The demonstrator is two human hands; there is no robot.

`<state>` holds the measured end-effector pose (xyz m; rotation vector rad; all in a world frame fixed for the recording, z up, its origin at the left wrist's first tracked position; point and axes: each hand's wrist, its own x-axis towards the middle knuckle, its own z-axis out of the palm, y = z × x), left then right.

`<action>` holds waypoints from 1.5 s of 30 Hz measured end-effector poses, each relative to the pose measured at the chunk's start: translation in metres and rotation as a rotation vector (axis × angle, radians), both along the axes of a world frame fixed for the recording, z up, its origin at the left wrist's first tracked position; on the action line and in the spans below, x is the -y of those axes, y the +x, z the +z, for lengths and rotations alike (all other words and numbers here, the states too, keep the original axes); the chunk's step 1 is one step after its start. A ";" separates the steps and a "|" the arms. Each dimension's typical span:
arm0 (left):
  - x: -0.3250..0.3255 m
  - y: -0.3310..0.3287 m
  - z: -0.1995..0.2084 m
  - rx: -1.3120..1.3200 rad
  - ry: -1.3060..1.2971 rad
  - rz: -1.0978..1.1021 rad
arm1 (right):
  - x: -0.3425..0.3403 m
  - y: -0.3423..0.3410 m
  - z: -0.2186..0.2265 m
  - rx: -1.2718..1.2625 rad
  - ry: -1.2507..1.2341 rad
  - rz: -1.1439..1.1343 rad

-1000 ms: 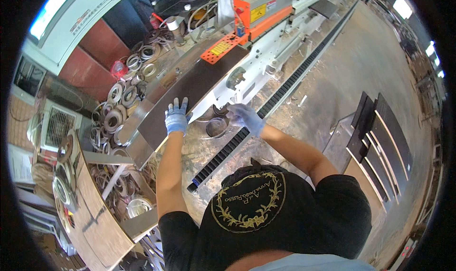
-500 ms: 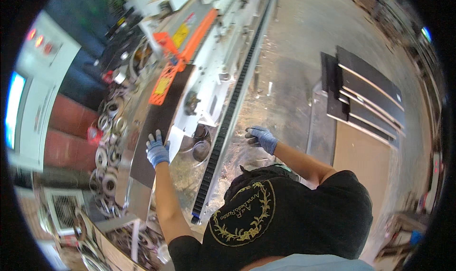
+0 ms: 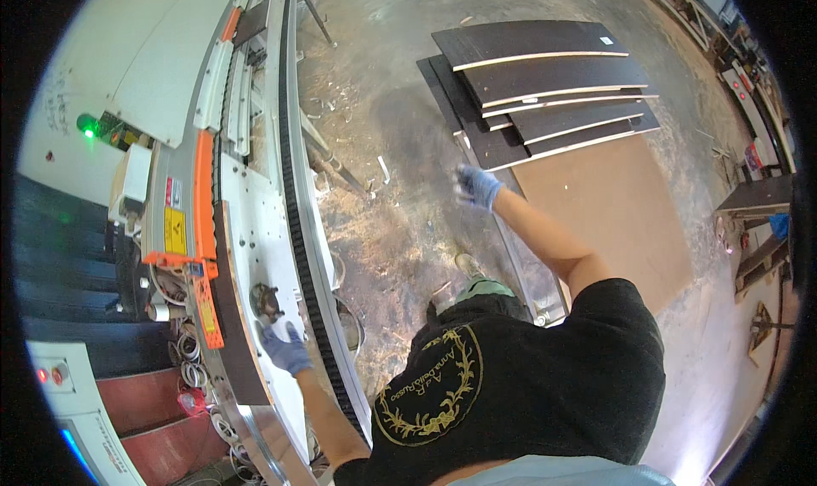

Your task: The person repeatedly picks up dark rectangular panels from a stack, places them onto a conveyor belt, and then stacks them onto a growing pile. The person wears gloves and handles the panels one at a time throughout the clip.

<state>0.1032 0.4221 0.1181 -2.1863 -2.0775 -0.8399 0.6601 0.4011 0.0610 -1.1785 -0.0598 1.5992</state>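
My left hand (image 3: pixel 285 347), in a blue-grey work glove, is at the right-hand edge of a long dark brown board (image 3: pixel 244 363). Its fingers are spread; whether they press on the board is unclear. The board lies lengthwise on a machine, beside an orange guard (image 3: pixel 207 311) and the white machine bed (image 3: pixel 255 201). A round dark knob (image 3: pixel 265 299) sits just beyond my fingertips. My right hand (image 3: pixel 477 186), gloved alike, hangs in the air over the floor, somewhat blurred, its fingers stretched out with nothing visible in them. The nearest things to it are stacked dark panels (image 3: pixel 545 82).
A black ribbed track (image 3: pixel 294 171) runs along the machine's right side. The dark panels rest at the end of a large brown sheet (image 3: pixel 608 205). Rolls of edging strip (image 3: pixel 189 350) lie left of the machine, near a control cabinet (image 3: pixel 85 401). Scraps litter the floor (image 3: pixel 391 256).
The view has swung to the right. My left hand has slid from the board's top to its right edge. My right hand has moved outward, closer to the stacked panels.
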 end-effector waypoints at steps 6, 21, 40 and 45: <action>0.033 0.122 0.025 0.067 0.045 -0.121 | -0.149 0.125 0.003 -0.089 0.006 -0.402; 0.054 0.201 -0.010 0.188 -0.216 -0.064 | -0.228 0.174 -0.079 -0.075 0.194 -0.780; 0.082 0.207 -0.022 1.203 -0.398 0.251 | 0.004 0.090 -0.014 -0.254 0.291 -0.165; 0.143 0.147 0.003 1.140 -0.118 0.353 | -0.019 0.032 -0.007 -0.214 0.241 -0.060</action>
